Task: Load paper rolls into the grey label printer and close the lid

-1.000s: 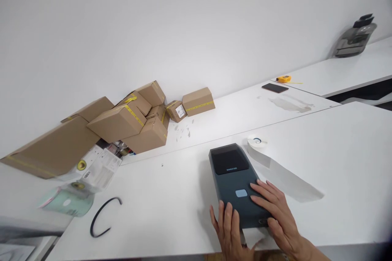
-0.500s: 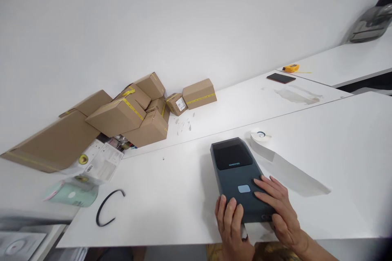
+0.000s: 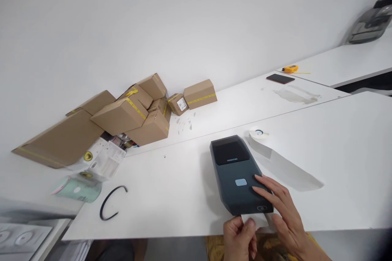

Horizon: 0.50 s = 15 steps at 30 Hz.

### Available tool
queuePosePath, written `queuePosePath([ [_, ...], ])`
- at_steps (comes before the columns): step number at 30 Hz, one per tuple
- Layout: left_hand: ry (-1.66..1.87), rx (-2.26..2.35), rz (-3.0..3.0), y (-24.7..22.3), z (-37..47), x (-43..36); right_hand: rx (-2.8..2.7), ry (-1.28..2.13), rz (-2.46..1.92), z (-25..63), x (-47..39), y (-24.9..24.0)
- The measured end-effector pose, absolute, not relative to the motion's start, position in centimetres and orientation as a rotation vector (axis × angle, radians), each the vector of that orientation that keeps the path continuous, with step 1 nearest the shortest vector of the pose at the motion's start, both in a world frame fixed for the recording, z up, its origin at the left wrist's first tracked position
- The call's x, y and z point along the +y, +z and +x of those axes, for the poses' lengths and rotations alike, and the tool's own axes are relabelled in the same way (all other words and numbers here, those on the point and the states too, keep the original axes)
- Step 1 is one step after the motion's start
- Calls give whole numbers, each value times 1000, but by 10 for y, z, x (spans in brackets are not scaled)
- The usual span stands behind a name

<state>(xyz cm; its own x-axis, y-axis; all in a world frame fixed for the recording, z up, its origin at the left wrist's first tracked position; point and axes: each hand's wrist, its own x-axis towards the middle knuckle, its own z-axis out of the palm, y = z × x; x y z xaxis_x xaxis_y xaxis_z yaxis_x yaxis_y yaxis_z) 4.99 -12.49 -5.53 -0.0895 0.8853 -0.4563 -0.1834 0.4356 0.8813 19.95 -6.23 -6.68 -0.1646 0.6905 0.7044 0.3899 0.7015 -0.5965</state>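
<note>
A dark blue-grey label printer (image 3: pixel 232 191) with a dark window and a pale blue button stands near the table's front edge. White label paper (image 3: pixel 256 220) sticks out of its front end. My left hand (image 3: pixel 240 236) is closed at that end, pinching the paper between thumb and finger. My right hand (image 3: pixel 283 208) lies on the printer's right front corner. Its fingers are stretched and apart on the top, and the thumb hangs by the front, close to the paper. Whether that thumb touches the paper I cannot tell.
Right of the printer lies a label roll (image 3: pixel 259 133) with a long unrolled strip (image 3: pixel 294 169). A black curved band (image 3: pixel 107 204) is on the left. Cardboard boxes (image 3: pixel 119 116) are piled against the wall. Farther back are a dark flat device (image 3: pixel 280 78) and a yellow tape measure (image 3: pixel 290 69).
My left hand has moved from the printer's left front corner down to its front end and taken hold of the paper. My right hand stays at the right front corner.
</note>
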Motion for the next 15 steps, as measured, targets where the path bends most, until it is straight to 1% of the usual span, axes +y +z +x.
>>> queuePosePath([
  [7,1018,1400,819,-51,47,-127,-1822,269,-848,202,-59,-66],
  [15,1030,1301,813,-51,41,-127,-1989,70,-951,192,-48,-29],
])
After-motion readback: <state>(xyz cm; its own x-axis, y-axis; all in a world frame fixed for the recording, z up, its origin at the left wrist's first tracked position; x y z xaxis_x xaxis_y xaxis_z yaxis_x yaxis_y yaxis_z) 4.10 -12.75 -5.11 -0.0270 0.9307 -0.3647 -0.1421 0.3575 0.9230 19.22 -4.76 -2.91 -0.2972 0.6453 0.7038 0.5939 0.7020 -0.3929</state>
